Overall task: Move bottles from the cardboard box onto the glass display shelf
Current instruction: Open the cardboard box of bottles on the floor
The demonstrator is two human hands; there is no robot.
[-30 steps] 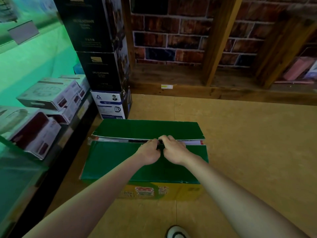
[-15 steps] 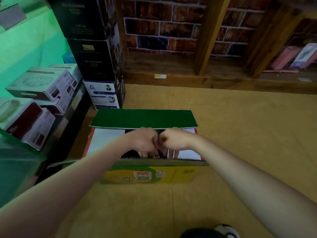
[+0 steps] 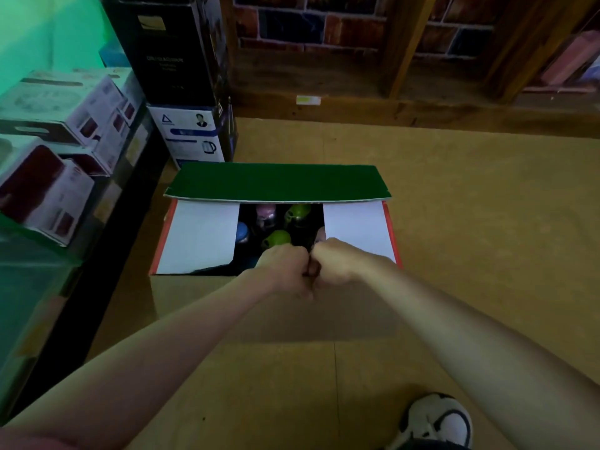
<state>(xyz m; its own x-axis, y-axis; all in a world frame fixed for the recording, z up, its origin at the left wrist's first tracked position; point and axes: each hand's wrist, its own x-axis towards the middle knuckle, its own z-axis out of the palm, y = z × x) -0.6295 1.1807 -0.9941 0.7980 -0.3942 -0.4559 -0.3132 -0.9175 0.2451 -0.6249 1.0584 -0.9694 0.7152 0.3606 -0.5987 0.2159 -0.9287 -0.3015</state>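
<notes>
occlusions and cut-offs, head view
bottles (image 3: pixel 276 239) show only coloured tops in the dark opening of the cardboard box (image 3: pixel 201 235), count unclear. left hand (image 3: pixel 285 269) and right hand (image 3: pixel 337 261) hide the near flap's edge, grip unreadable. shoe (image 3: pixel 435 420) cut by bottom edge. stacked cartons' (image 3: pixel 181 60) print too blurred.

One open cardboard box with green outer flaps (image 3: pixel 276 181) sits on the floor. Inside its dark opening four rounded bottle tops show: two lime-green ones (image 3: pixel 299 213), one pink (image 3: pixel 265 212) and one blue (image 3: pixel 242 233); more may be hidden. Two bare hands (image 3: pixel 285 267) meet at its near edge. One white-and-black sneaker (image 3: pixel 436 420) shows below.
</notes>
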